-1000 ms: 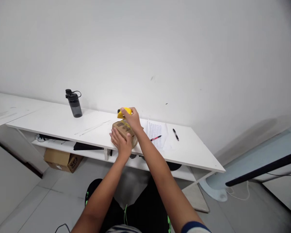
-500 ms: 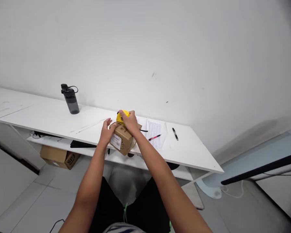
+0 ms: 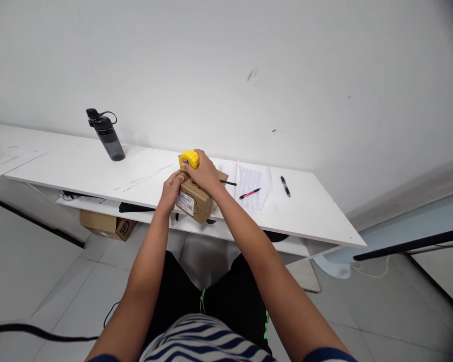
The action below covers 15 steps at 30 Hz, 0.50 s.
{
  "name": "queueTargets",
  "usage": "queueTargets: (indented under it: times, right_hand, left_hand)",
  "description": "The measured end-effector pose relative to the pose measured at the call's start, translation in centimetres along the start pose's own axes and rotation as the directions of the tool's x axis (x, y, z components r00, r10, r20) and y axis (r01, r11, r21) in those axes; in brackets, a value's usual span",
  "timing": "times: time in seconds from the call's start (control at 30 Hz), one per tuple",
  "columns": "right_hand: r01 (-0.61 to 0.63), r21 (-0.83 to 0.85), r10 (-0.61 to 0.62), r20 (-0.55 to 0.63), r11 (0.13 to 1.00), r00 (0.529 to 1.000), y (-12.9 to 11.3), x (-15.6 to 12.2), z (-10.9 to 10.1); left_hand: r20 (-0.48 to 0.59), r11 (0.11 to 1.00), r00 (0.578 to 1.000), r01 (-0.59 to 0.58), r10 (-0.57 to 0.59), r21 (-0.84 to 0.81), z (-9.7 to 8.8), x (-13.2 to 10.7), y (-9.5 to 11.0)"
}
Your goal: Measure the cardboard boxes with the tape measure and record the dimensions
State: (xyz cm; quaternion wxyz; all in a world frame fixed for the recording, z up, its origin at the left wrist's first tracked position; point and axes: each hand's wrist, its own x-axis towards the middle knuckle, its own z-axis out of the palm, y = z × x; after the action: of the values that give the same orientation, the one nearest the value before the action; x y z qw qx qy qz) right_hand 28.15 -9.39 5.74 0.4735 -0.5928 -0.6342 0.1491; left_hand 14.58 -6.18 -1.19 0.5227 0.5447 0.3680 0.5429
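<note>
A small brown cardboard box point(image 3: 200, 211) with a white label on its near side sits at the table's front edge. My right hand point(image 3: 204, 173) is closed round a yellow tape measure point(image 3: 189, 159), holding it at the box's far top edge. At the box's left end, my left hand point(image 3: 170, 192) has its fingers bent against the top corner; whether it also pinches the tape's end is hidden. Right of the box lies a sheet of written paper point(image 3: 252, 182) with a red pen point(image 3: 249, 193) on it.
A dark water bottle point(image 3: 111, 141) stands on the white table point(image 3: 71, 161) to the left, near the wall. A black pen point(image 3: 285, 186) lies at the right. On the floor below is a larger carton point(image 3: 101, 224). A black bar point(image 3: 411, 245) juts in from the right.
My right hand has turned the tape measure more upright on the box. The left hand's raised fingers have come down against the box. The view has shifted slightly.
</note>
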Motion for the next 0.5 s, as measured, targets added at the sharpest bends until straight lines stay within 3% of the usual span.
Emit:
queueTargets:
  times: [0.17, 0.27, 0.37, 0.5]
  right_hand:
    - [-0.006, -0.082, 0.005, -0.010, 0.997, 1.000, -0.5, 0.2, -0.1]
    - [-0.009, -0.180, 0.016, 0.037, 0.984, 0.999, -0.6, -0.1, -1.3]
    - [-0.034, -0.241, 0.048, 0.053, 0.970, 0.997, -0.1, -2.1, -3.7]
    - [-0.089, -0.269, 0.082, -0.038, 0.959, 0.996, 1.2, -6.9, -7.9]
  left_hand:
    - [-0.035, 1.000, 0.999, -0.008, 0.008, -0.001, 0.4, 0.1, 0.1]
    - [-0.073, 1.000, 0.997, -0.006, 0.005, -0.018, 0.6, 0.2, 0.1]
    - [-0.119, 1.000, 0.993, -0.004, 0.004, 0.002, 0.6, 0.3, 0.0]
    - [-0.111, 0.999, 0.994, -0.010, 0.014, 0.033, 0.6, 0.3, -0.2]
